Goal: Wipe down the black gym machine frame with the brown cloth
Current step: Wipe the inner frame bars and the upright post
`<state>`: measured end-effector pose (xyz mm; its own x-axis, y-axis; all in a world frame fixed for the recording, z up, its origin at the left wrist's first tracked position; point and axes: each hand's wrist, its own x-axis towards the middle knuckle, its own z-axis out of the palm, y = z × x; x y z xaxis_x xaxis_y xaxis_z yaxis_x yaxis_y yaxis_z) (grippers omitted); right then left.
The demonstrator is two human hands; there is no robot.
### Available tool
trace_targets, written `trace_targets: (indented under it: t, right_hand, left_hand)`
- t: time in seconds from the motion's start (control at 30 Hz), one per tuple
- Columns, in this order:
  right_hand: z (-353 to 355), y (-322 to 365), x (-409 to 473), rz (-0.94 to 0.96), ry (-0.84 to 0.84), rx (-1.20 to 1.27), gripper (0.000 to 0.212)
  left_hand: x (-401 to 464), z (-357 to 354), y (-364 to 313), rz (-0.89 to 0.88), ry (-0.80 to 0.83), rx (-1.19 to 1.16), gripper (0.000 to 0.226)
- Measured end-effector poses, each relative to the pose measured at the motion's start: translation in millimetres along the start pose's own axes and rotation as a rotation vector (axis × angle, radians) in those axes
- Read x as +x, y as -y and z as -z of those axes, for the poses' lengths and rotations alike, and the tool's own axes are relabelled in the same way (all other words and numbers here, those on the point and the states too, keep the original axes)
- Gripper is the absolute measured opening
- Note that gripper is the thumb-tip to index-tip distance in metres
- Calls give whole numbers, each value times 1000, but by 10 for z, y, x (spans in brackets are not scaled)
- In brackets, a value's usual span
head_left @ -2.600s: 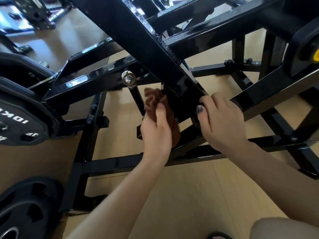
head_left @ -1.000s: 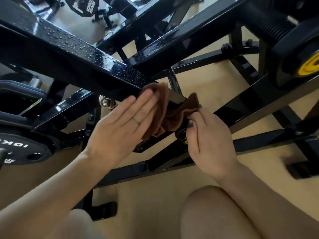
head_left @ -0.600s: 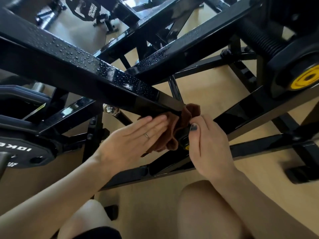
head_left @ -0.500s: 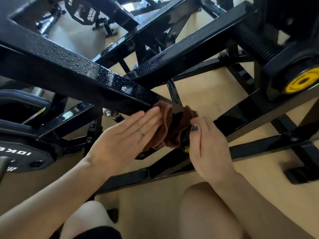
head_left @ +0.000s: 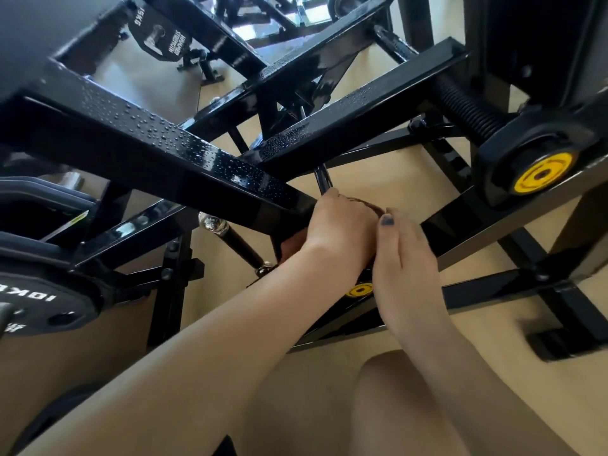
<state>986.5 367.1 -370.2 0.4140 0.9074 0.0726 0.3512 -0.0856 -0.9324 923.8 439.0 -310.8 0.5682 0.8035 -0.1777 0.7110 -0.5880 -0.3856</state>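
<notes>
The black gym machine frame fills the view; its long diagonal beam (head_left: 184, 149) is speckled with water droplets. At the beam's lower end my left hand (head_left: 339, 225) curls over the brown cloth (head_left: 370, 204) and presses it onto the metal. Only a thin edge of the cloth shows above my knuckles, plus a fold under the beam. My right hand (head_left: 408, 261) sits right beside the left. Its thumb lies against the cloth's edge and its fingers are hidden behind the frame.
A black 10 kg weight plate (head_left: 39, 301) hangs at the left. A large hub with a yellow centre (head_left: 539, 174) sits at the right, with a small yellow cap (head_left: 360, 289) below my hands. A chrome bolt (head_left: 214, 223) juts under the beam. My knee (head_left: 411, 406) is over the beige floor.
My left hand went from flat fingers on the side of the cloth to curling over it at the beam's end. Most of the cloth is now hidden. My right hand stayed beside it.
</notes>
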Motion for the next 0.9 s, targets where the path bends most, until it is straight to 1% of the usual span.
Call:
trace_targets:
  t: [0.07, 0.1, 0.13, 0.2, 0.27, 0.37, 0.43, 0.47, 0.5, 0.57, 0.6, 0.63, 0.67, 0.7, 0.73, 0.77, 0.8, 0.83, 0.87, 0.9]
  right_hand:
    - [-42, 34, 7, -20, 18, 45, 44]
    - [-59, 51, 5, -32, 32, 89, 45]
    - [-79, 76, 1, -43, 71, 151, 46]
    - [-143, 121, 3, -35, 198, 277, 52]
    - [-208, 163, 58, -63, 279, 339, 52]
    - [-237, 238, 209, -85, 293, 328, 48]
    - [-248, 272, 276, -41, 309, 264, 49]
    - [-265, 290, 296, -9, 313, 205, 47]
    - [-291, 304, 315, 15, 309, 147, 42]
    - [-333, 323, 374, 22, 266, 90, 28]
    - [-344, 327, 418, 5, 240, 82, 26]
    - [-349, 334, 460, -19, 218, 83, 29]
    - [-358, 340, 494, -50, 196, 92, 32]
    - [-366, 342, 506, -76, 172, 109, 34]
    - [-387, 352, 494, -88, 149, 132, 33]
    - [-424, 366, 464, -81, 130, 156, 31]
    - [-464, 392, 421, -53, 122, 173, 29]
    - [-509, 440, 375, -8, 126, 178, 30]
    - [-556, 511, 334, 53, 142, 179, 31]
    - [-598, 607, 298, 130, 161, 187, 33]
  left_hand:
    - [-36, 8, 65, 58, -77, 67, 17]
    - [-69, 3, 125, 109, -128, 115, 22]
    - [-101, -2, 196, 161, -180, 143, 29]
    - [-172, -20, 331, 217, -226, 128, 38]
    - [-245, -33, 398, 216, -210, 128, 46]
    - [-364, -41, 429, 172, -211, 148, 65]
    - [-485, -51, 477, 152, -271, 114, 76]
    - [-560, -70, 521, 133, -341, 91, 74]
    - [-642, -119, 562, 112, -436, 61, 66]
    - [-835, -318, 621, 96, -670, -38, 41]
    - [-947, -446, 644, 129, -784, -112, 28]
    - [-1057, -568, 662, 206, -845, -222, 20]
    - [-1145, -670, 672, 317, -851, -369, 21]
    - [-1207, -764, 682, 446, -824, -556, 27]
    - [-1228, -834, 694, 564, -780, -766, 32]
    - [-1222, -880, 711, 642, -725, -998, 38]
    - [-1194, -874, 733, 669, -677, -1247, 45]
    - [-1141, -844, 760, 656, -658, -1476, 54]
    - [-1078, -802, 789, 623, -672, -1637, 62]
    - [-1015, -730, 804, 594, -706, -1736, 67]
